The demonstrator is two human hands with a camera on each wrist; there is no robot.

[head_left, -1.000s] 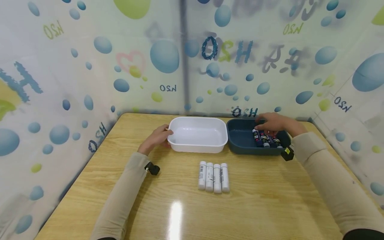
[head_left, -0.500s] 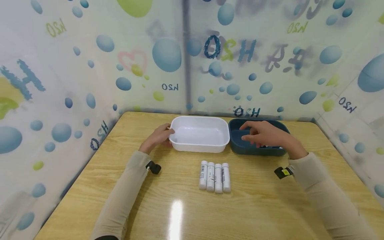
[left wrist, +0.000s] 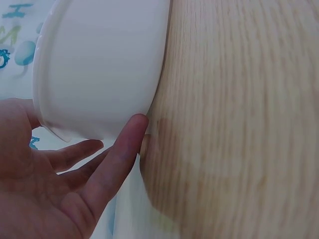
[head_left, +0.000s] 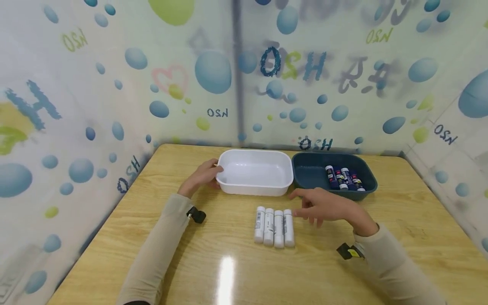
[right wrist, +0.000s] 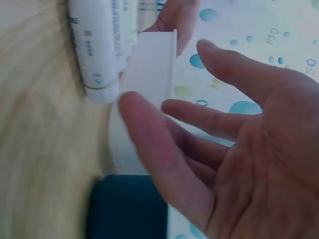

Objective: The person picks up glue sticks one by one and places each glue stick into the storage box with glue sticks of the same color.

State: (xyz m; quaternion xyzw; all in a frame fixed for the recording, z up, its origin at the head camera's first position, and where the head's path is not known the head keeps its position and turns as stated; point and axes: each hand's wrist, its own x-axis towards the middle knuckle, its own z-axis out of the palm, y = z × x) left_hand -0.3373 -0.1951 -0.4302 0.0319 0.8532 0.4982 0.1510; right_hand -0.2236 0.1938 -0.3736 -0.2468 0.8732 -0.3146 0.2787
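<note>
My left hand (head_left: 203, 173) holds the left end of a white plastic tray (head_left: 255, 189), its thumb over the rim. In the left wrist view, fingers (left wrist: 117, 164) lie against the outside wall of the white tray (left wrist: 99, 64). White cylindrical tubes (head_left: 268, 226) with caps and printed labels lie side by side in front of it. My right hand (head_left: 324, 205) hovers just right of these tubes, thumb and fingers spread, holding nothing. The right wrist view shows the nearest white tube (right wrist: 94, 50) beyond the fingertips, apart from them.
A dark blue tray (head_left: 310, 180) stands against the white tray's right side. Several dark tubes (head_left: 343, 178) with white caps lie in its right half. The wooden table (head_left: 183, 262) ends at a patterned curtain (head_left: 171, 114) behind the trays.
My right hand has left the dark tubes in the blue tray and moved left and toward me, beside the white tubes. My left hand stays on the white tray.
</note>
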